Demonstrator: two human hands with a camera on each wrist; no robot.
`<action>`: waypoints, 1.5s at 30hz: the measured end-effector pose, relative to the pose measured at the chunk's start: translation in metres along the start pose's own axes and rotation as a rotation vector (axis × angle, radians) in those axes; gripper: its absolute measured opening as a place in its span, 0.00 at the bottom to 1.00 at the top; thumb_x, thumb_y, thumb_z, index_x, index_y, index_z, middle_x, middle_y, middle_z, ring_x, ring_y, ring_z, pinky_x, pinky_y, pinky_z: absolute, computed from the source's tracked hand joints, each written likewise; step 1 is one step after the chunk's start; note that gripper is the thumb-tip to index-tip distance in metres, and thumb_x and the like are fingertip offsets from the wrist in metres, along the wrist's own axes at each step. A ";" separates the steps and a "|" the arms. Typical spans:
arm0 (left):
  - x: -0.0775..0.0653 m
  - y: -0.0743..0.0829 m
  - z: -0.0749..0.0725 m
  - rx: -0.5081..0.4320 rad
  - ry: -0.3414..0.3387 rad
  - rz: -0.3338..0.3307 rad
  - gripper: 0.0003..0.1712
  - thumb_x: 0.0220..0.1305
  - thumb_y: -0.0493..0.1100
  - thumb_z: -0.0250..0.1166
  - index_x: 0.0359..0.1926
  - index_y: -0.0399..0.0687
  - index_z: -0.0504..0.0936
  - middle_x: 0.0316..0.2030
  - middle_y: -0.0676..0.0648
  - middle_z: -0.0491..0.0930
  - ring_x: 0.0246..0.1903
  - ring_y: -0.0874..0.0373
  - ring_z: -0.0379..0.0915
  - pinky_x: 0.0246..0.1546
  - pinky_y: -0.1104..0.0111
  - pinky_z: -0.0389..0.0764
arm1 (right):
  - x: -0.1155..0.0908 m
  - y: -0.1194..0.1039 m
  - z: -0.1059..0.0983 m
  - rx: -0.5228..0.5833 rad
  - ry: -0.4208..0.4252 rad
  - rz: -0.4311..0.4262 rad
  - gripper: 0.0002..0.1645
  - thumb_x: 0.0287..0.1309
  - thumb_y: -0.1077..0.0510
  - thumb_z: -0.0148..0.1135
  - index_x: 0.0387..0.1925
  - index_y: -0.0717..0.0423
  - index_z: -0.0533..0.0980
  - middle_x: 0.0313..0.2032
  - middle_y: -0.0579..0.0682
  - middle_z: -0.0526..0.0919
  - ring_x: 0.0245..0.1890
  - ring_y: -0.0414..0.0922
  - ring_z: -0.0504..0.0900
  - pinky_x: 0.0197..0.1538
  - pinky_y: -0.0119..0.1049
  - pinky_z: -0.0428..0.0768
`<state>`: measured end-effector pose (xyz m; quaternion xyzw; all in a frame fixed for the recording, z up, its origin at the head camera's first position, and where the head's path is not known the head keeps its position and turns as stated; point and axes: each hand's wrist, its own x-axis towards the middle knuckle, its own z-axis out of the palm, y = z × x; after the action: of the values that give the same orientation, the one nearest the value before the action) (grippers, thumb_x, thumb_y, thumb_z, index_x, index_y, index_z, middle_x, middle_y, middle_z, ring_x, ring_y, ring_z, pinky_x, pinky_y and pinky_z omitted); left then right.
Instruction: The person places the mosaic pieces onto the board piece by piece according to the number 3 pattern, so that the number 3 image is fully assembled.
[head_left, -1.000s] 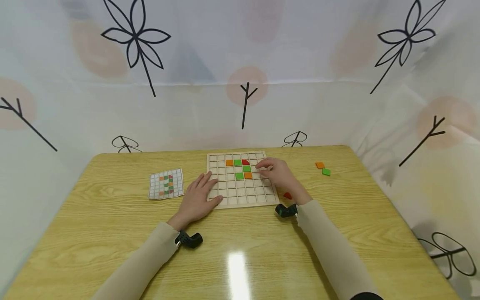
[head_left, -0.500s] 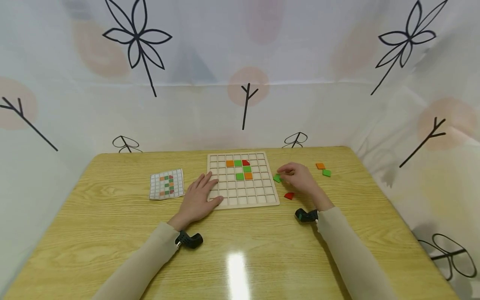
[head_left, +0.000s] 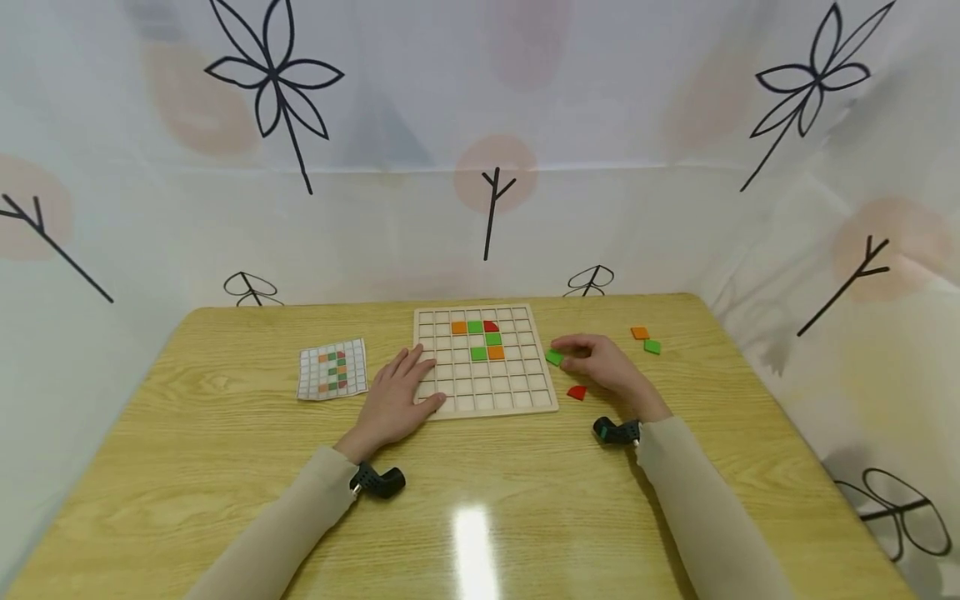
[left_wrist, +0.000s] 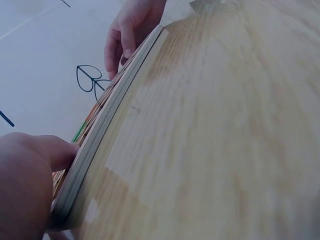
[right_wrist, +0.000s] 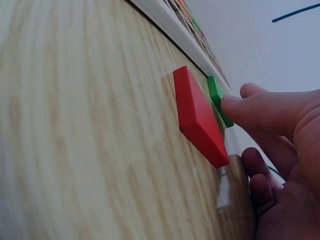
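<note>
A wooden grid board (head_left: 456,406) lies flat, holding several orange, green and red tiles in its cells. My left hand (head_left: 395,396) rests on the board's left edge with fingers spread; in the left wrist view its thumb (left_wrist: 62,152) lies over the rim. Right of the board, my right hand (head_left: 603,365) is at a green square tile (head_left: 554,357) that lies on the table. Its thumb (right_wrist: 237,107) is at that green tile (right_wrist: 216,95) in the right wrist view, the fingers loosely bent. Nearer to me is a red quarter-round tile (head_left: 577,392).
A paper card (head_left: 310,383) with a coloured grid pattern lies left of the board. An orange tile (head_left: 640,332) and another green tile (head_left: 652,347) lie at the right on the wooden table (head_left: 225,467). A patterned cloth (head_left: 390,225) hangs behind.
My right hand has left the board's right side and moved right to the green tile on the table, lingering there. The left hand has stayed put.
</note>
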<state>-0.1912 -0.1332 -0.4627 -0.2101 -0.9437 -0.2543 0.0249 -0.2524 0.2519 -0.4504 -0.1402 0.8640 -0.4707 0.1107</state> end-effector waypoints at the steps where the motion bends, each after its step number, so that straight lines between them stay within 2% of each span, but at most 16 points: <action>1: 0.000 0.000 0.000 0.001 0.001 0.000 0.37 0.70 0.60 0.58 0.73 0.47 0.67 0.77 0.42 0.51 0.75 0.42 0.43 0.70 0.42 0.49 | 0.000 0.001 0.000 0.002 -0.003 0.004 0.22 0.66 0.62 0.63 0.61 0.59 0.77 0.61 0.59 0.77 0.54 0.53 0.78 0.54 0.44 0.77; 9: 0.000 0.000 -0.001 -0.002 -0.009 -0.005 0.37 0.70 0.60 0.58 0.73 0.48 0.67 0.77 0.42 0.51 0.75 0.42 0.42 0.71 0.43 0.49 | 0.000 0.001 0.002 0.033 -0.011 0.028 0.22 0.65 0.62 0.64 0.61 0.58 0.78 0.60 0.58 0.78 0.53 0.52 0.78 0.55 0.44 0.77; 20: 0.000 -0.001 0.002 0.001 -0.007 -0.012 0.38 0.70 0.61 0.58 0.73 0.48 0.66 0.77 0.43 0.50 0.76 0.43 0.42 0.71 0.43 0.48 | 0.001 -0.002 0.004 -0.015 0.006 0.019 0.21 0.64 0.65 0.64 0.59 0.59 0.79 0.59 0.58 0.78 0.55 0.54 0.77 0.58 0.49 0.75; 29: 0.000 -0.002 0.003 0.006 0.003 -0.005 0.38 0.70 0.61 0.58 0.73 0.48 0.67 0.77 0.43 0.50 0.75 0.42 0.42 0.70 0.43 0.49 | -0.001 -0.002 0.005 -0.016 0.018 0.014 0.22 0.62 0.63 0.67 0.58 0.60 0.79 0.58 0.58 0.79 0.56 0.54 0.77 0.58 0.49 0.75; 36: 0.001 -0.003 0.003 0.011 -0.002 -0.008 0.37 0.70 0.61 0.57 0.73 0.48 0.67 0.77 0.43 0.51 0.75 0.43 0.42 0.70 0.43 0.49 | -0.003 -0.003 0.005 -0.035 0.041 -0.001 0.24 0.60 0.59 0.70 0.57 0.59 0.80 0.56 0.58 0.80 0.53 0.53 0.78 0.52 0.45 0.77; 45: 0.001 -0.002 0.003 0.003 0.004 -0.004 0.37 0.70 0.60 0.58 0.73 0.47 0.67 0.77 0.43 0.51 0.75 0.42 0.43 0.70 0.43 0.50 | -0.003 0.001 0.005 -0.064 0.096 0.012 0.24 0.58 0.57 0.71 0.56 0.58 0.81 0.54 0.56 0.81 0.48 0.51 0.78 0.50 0.43 0.77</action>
<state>-0.1930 -0.1333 -0.4663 -0.2076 -0.9445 -0.2533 0.0267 -0.2486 0.2499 -0.4537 -0.1156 0.8838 -0.4483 0.0677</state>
